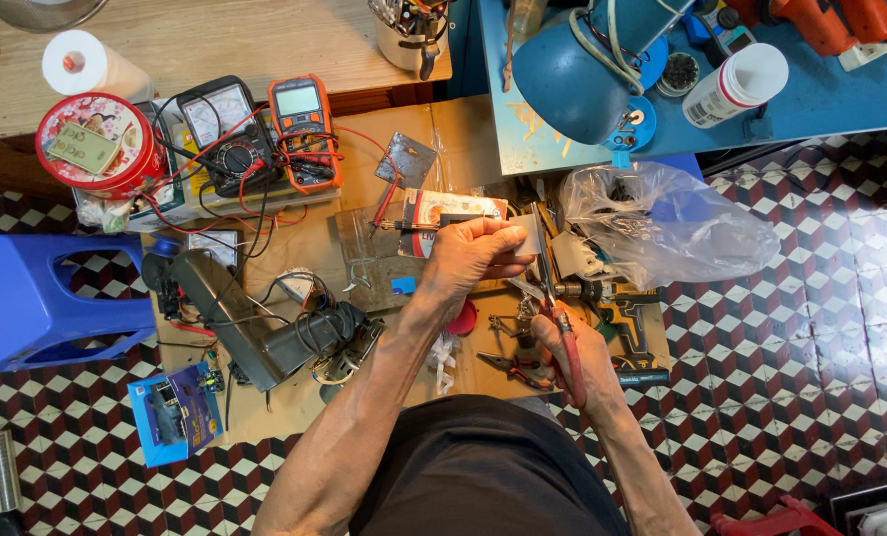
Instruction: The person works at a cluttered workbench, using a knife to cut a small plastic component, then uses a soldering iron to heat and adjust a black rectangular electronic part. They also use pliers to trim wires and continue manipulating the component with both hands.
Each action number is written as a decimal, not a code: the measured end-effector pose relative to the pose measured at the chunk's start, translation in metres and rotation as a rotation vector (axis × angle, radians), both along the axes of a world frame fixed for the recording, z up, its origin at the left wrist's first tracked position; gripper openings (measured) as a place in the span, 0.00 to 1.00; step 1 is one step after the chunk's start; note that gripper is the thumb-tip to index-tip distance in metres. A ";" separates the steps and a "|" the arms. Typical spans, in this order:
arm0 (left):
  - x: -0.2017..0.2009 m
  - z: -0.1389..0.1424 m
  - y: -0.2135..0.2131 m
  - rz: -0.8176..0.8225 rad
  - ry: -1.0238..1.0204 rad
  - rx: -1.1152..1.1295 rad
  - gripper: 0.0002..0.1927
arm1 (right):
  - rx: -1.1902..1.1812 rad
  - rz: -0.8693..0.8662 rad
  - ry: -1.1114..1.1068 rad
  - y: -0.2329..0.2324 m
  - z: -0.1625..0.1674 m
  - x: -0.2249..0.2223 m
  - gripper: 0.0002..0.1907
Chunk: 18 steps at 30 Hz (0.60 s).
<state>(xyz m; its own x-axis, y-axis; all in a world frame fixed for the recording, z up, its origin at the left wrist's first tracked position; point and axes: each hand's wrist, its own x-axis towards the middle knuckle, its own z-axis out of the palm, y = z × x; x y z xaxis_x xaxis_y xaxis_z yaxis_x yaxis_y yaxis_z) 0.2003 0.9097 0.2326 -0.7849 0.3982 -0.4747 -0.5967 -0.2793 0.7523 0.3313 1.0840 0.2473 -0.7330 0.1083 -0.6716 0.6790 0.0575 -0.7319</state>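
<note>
White label (525,238), red-handled pliers (560,337)

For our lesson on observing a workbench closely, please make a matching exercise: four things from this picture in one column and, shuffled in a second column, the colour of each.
Things:
1. Desk lamp shade
2. Digital multimeter
3. Round tin
4. Handles of the pliers in the right hand

Colours:
A. Orange casing
B. Red handles
C. Blue
D. Red rim with a flowered lid

Pairs: 1-C, 2-A, 3-D, 4-B

The left hand holds a small pale piece against the tip of the pliers.
</note>
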 end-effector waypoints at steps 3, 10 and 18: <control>0.000 -0.001 0.000 -0.001 -0.003 -0.003 0.13 | -0.024 -0.019 -0.020 0.000 0.000 0.001 0.22; -0.001 -0.003 -0.001 0.000 -0.029 0.005 0.14 | 0.006 0.026 0.025 0.000 0.004 0.001 0.27; 0.000 -0.004 -0.001 0.005 -0.033 0.025 0.14 | 0.004 0.003 0.029 -0.003 0.005 0.001 0.28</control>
